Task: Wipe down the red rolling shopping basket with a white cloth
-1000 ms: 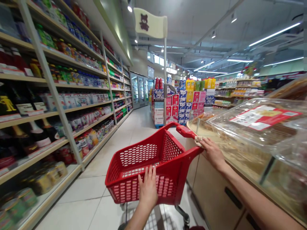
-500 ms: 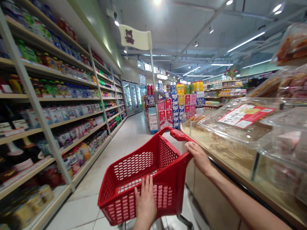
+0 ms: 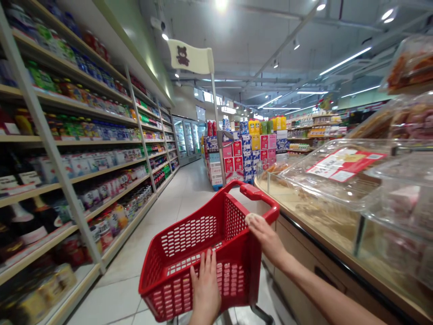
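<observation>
Red shopping cart (image 3: 248, 271) stands on tiled floor (image 3: 184, 194) between stocked shelves (image 3: 65, 180) at left and desk (image 3: 314, 225) at right bearing clear food packs (image 3: 324, 189). Right grip (image 3: 269, 237) grasping pale cloth (image 3: 253, 220) at cart's near upper rim, just beside handle (image 3: 252, 192). Left grip (image 3: 206, 291) released: fingers extended, laid against cart's perforated near side. Cream bear-print flag (image 3: 196, 58) rises behind.

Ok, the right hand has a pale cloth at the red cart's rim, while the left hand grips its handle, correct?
Not quite: in the head view, the left hand is at the near side of the red cart, not on its handle. The rest stands.
</observation>
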{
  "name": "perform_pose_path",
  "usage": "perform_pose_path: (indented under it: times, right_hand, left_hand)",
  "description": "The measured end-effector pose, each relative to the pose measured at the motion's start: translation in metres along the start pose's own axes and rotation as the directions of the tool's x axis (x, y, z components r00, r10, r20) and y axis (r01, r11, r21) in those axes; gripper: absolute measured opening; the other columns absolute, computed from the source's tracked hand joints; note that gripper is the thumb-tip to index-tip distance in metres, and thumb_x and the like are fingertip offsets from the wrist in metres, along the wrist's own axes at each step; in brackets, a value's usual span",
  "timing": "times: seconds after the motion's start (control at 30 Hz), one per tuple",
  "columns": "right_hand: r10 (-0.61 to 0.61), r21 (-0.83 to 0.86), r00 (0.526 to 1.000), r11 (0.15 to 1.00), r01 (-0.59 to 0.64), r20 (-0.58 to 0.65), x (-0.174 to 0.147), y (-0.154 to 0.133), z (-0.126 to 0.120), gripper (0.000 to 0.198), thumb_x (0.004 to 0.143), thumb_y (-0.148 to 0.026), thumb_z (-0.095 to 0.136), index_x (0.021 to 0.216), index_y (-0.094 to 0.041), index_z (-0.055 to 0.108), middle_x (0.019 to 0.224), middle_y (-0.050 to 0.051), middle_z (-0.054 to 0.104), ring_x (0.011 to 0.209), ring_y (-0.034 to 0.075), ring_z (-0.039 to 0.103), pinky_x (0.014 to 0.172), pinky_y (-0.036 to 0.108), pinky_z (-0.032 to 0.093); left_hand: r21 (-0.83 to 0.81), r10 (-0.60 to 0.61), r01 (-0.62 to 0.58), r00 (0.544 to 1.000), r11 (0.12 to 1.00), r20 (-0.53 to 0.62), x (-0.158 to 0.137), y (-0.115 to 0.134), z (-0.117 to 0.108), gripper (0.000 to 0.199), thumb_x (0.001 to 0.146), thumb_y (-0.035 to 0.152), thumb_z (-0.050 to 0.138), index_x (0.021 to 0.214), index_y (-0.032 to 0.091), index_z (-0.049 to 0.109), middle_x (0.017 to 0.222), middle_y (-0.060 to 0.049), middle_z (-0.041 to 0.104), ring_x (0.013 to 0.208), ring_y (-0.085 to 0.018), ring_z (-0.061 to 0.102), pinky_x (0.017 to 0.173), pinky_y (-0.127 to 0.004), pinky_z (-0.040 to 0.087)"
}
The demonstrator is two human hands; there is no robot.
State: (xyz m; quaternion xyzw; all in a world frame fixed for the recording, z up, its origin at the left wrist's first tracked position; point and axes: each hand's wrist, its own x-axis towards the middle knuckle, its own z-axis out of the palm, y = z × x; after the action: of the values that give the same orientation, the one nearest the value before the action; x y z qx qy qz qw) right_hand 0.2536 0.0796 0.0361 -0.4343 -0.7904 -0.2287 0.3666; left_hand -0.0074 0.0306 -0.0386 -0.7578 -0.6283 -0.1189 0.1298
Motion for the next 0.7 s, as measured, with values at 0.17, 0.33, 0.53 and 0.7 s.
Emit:
perform_pose_path:
  times: [0.17,0.33,0.53,0.7]
  right_hand:
    - [0.05,-0.05,0.999,0.998,-0.049,0.009,0.005,0.017,-0.01,0.036,0.082,-0.008,0.036,0.107,-0.021,0.059,0.117,0.006,0.056,0.116,0.019,0.043,0.096,0.04,0.039]
    - [0.145,-0.121,0.989,0.981,-0.149,-0.036,0.007,0.025,-0.018,0.041,0.079,-0.003,0.034,0.11,-0.017,0.057,0.119,0.007,0.054,0.119,0.019,0.04,0.099,0.042,0.035]
    - [-0.073,-0.059,0.997,0.995,0.074,0.03,0.001,-0.003,-0.003,0.037,0.083,-0.008,0.034,0.106,-0.021,0.059,0.117,0.003,0.056,0.116,0.016,0.043,0.095,0.036,0.041]
    - [0.173,-0.22,0.979,0.956,-0.192,-0.105,0.005,0.042,-0.026,0.044,0.075,0.0,0.031,0.107,-0.014,0.059,0.114,0.011,0.057,0.115,0.022,0.044,0.094,0.043,0.04]
  left_hand:
    - [0.02,0.032,-0.032,0.999,0.999,0.004,-0.001,-0.002,-0.002,0.081,0.058,0.003,0.034,0.134,0.018,0.011,0.143,-0.003,0.015,0.13,-0.022,0.012,0.101,-0.055,0.011]
    - [0.005,0.001,-0.001,1.0,1.0,-0.019,-0.002,0.003,0.001,0.082,0.057,0.002,0.034,0.134,0.017,0.011,0.143,-0.004,0.014,0.13,-0.023,0.011,0.101,-0.054,0.013]
    - [0.003,0.045,-0.044,0.999,0.999,-0.008,-0.001,0.0,-0.002,0.083,0.056,0.002,0.034,0.134,0.018,0.011,0.142,-0.004,0.015,0.131,-0.021,0.011,0.102,-0.054,0.01]
    - [0.001,0.028,-0.028,0.999,1.0,-0.017,-0.003,0.004,-0.002,0.083,0.056,0.003,0.035,0.134,0.017,0.011,0.142,-0.003,0.014,0.13,-0.022,0.012,0.101,-0.054,0.013]
